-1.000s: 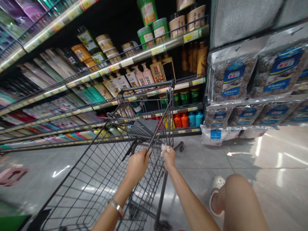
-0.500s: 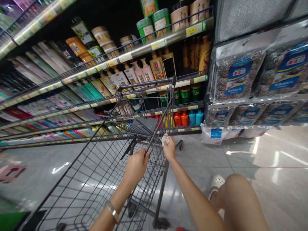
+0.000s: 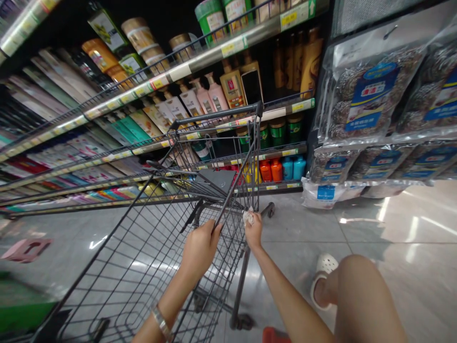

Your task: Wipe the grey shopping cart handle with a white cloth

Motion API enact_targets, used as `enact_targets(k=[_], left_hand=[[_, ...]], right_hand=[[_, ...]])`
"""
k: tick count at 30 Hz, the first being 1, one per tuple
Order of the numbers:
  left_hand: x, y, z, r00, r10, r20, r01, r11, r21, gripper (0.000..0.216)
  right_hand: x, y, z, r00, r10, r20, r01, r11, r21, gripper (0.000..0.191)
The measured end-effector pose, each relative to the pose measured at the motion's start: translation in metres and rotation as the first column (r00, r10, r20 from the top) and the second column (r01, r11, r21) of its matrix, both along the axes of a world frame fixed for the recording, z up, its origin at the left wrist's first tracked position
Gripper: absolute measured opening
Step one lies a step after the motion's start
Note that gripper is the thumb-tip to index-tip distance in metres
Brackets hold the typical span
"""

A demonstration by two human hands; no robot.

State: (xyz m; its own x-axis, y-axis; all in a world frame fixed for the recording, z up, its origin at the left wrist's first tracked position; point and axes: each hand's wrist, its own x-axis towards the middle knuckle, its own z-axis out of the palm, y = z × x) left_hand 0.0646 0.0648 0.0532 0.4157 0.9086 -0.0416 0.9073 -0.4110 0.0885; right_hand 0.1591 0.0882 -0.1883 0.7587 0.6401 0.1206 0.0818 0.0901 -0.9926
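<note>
A dark wire shopping cart (image 3: 143, 257) stands in front of me, its handle bar (image 3: 217, 114) at the far end near the shelves. My left hand (image 3: 200, 248), below a metal wristband (image 3: 162, 323), is wrapped round the cart's top side rail. In my right hand (image 3: 254, 229) is a crumpled whitish cloth (image 3: 249, 217), pressed at the cart's side wires just below the rail. Whether the cloth is fabric or tissue I cannot tell. A grey flap (image 3: 217, 182) lies in the cart's seat area.
Shelves (image 3: 185, 71) of bottles and jars run along the back. Bagged steel-wool scourers (image 3: 371, 100) hang at the right. A pink stool (image 3: 28, 250) stands on the floor at the left, near something green (image 3: 24, 309). My bent leg and white clog (image 3: 326, 264) are at lower right.
My right hand and the cloth have moved slightly down along the cart's side. My left hand keeps its grip on the rail. The view has shifted a little.
</note>
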Motion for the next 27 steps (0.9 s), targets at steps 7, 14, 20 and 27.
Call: enact_targets(k=[7,14,20,27], left_hand=[[-0.001,0.0,0.0,1.0,0.008,0.009,-0.008,1.0,-0.02,0.03],[-0.002,0.001,-0.001,1.0,0.002,0.013,-0.002,1.0,-0.014,0.03],[-0.001,0.0,0.0,1.0,0.0,-0.009,0.0,1.0,-0.006,0.029],[-0.001,-0.001,0.001,1.0,0.004,0.001,-0.004,1.0,-0.016,0.029]], right_hand=[[-0.014,-0.013,-0.028,0.998,0.061,0.034,-0.058,0.995,-0.079,0.044],[-0.001,-0.024,-0.039,0.992,0.12,0.046,-0.114,0.987,-0.113,0.036],[0.016,-0.023,-0.041,1.0,0.017,-0.013,-0.018,0.995,-0.103,0.032],[0.021,0.016,-0.023,0.991,0.036,-0.13,-0.048,0.994,-0.095,0.014]])
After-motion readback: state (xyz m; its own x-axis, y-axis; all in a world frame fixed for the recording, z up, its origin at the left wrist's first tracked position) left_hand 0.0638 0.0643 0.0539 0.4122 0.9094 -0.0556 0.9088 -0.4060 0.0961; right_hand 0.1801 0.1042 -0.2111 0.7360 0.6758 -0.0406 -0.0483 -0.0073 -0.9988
